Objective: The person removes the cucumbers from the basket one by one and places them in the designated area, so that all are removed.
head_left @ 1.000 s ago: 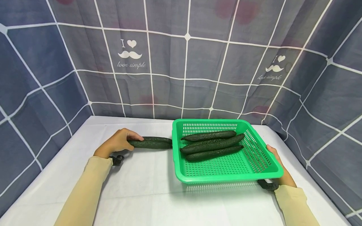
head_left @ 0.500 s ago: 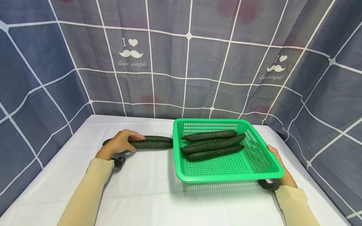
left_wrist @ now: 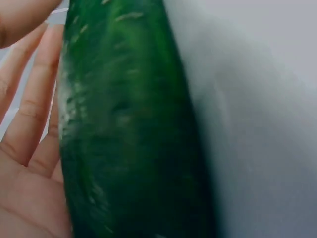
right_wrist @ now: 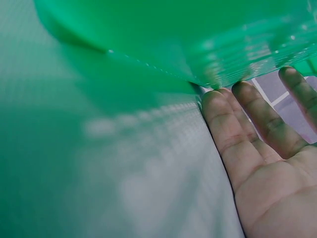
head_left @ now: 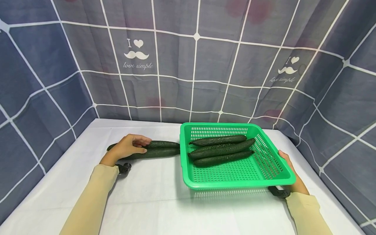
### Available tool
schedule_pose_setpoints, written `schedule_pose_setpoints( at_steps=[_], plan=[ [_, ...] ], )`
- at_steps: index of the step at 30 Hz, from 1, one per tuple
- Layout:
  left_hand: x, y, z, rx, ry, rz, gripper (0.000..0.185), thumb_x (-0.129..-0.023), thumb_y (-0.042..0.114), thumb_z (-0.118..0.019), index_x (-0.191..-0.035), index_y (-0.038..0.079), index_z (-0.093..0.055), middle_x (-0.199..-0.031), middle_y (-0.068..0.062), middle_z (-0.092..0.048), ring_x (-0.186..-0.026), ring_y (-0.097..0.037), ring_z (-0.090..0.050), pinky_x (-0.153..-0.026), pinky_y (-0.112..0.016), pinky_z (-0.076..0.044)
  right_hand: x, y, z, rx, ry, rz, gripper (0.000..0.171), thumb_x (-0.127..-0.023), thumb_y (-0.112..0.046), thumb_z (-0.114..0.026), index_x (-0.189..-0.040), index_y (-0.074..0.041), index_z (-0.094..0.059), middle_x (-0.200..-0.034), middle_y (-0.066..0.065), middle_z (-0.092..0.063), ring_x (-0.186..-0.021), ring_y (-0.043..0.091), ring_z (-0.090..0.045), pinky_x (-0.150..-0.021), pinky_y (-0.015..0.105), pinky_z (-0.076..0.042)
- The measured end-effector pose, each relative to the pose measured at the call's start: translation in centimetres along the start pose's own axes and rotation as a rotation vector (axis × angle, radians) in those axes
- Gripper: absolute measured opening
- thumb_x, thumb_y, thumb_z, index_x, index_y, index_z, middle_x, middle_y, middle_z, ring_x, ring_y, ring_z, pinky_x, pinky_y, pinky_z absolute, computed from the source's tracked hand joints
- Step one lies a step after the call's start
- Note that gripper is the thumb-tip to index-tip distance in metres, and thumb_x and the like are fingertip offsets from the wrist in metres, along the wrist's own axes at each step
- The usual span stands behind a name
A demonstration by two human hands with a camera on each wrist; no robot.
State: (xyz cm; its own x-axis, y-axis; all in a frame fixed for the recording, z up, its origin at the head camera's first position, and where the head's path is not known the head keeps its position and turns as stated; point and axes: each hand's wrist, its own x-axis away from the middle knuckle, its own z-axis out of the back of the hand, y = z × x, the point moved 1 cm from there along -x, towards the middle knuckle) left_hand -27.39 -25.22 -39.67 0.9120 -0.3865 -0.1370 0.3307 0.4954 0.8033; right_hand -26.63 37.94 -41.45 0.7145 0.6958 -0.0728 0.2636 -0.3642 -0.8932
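Note:
Two dark green cucumbers lie side by side on the white table, left of the basket: the rear cucumber (head_left: 164,144) and the front cucumber (head_left: 161,152). Over them is my left hand (head_left: 127,147), fingers extended and thumb next to the front one. In the left wrist view a cucumber (left_wrist: 129,119) fills the middle, with the palm and loosely straight fingers (left_wrist: 37,94) beside it. A green plastic basket (head_left: 238,184) holds several cucumbers (head_left: 223,150). My right hand (head_left: 289,166) is at its right side; in the right wrist view its straight fingers (right_wrist: 262,111) reach under the green plastic.
A white cloth (head_left: 147,202) covers the table. Grey-blue checked curtains (head_left: 176,58) stand along the back and both sides. The basket's left rim is right at the cucumbers' right ends. A black wrist camera (head_left: 124,168) sits under the left wrist.
My left hand's fingers and thumb have loosened around the cucumbers. The front cucumber has shifted slightly towards me, and the rear one's left end now shows. Right hand and basket stay put.

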Motion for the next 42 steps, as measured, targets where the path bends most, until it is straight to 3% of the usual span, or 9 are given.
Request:
schedule_pose_setpoints(
  at_steps=[7,15,23,32,42],
  plan=[
    [-0.1,0.0,-0.2,0.024,0.024,0.003,0.042,-0.1,0.002,-0.076,-0.138,-0.013,-0.066,-0.129,-0.026,-0.073,-0.115,-0.037,-0.07,-0.094,-0.022,-0.057,0.2,-0.1,0.1,0.069,0.031,0.003,0.073,-0.114,-0.045,-0.01,-0.135,-0.026,-0.077,-0.127,-0.003,-0.077,-0.111,0.014,-0.075,-0.095,0.027,-0.06],
    [-0.1,-0.1,-0.4,0.026,0.046,0.02,0.043,-0.102,0.004,-0.074,-0.141,-0.011,-0.065,-0.128,-0.024,-0.074,-0.112,-0.026,-0.071,-0.093,-0.023,-0.056,0.0,0.0,0.1,0.072,0.048,0.012,0.073,-0.114,-0.043,-0.01,-0.134,-0.025,-0.077,-0.125,-0.002,-0.078,-0.111,0.014,-0.075,-0.094,0.027,-0.061],
    [-0.1,0.6,-0.5,0.03,0.053,0.007,0.043,-0.103,0.006,-0.073,-0.142,-0.01,-0.064,-0.128,-0.024,-0.074,-0.116,-0.032,-0.071,-0.095,-0.023,-0.056,0.0,0.0,0.0,0.075,0.02,-0.007,0.074,-0.113,-0.044,-0.008,-0.136,-0.026,-0.076,-0.128,-0.002,-0.077,-0.112,0.014,-0.074,-0.096,0.027,-0.06],
    [-0.4,2.9,-0.8,0.065,0.041,-0.022,0.04,-0.106,0.009,-0.07,-0.143,-0.004,-0.066,-0.134,-0.025,-0.071,-0.12,-0.032,-0.069,-0.098,-0.027,-0.056,0.1,0.0,-0.2,0.119,0.063,-0.011,0.075,-0.113,-0.046,-0.007,-0.136,-0.029,-0.076,-0.127,-0.003,-0.077,-0.111,0.012,-0.074,-0.095,0.027,-0.06],
    [-0.6,7.2,-1.8,0.087,0.05,-0.08,0.039,-0.105,0.007,-0.07,-0.142,-0.003,-0.067,-0.131,-0.018,-0.074,-0.12,-0.034,-0.07,-0.098,-0.027,-0.056,0.2,-0.1,-0.3,0.146,0.05,0.001,0.074,-0.113,-0.045,-0.007,-0.136,-0.03,-0.076,-0.127,-0.005,-0.077,-0.111,0.011,-0.074,-0.096,0.027,-0.06]
  ],
)
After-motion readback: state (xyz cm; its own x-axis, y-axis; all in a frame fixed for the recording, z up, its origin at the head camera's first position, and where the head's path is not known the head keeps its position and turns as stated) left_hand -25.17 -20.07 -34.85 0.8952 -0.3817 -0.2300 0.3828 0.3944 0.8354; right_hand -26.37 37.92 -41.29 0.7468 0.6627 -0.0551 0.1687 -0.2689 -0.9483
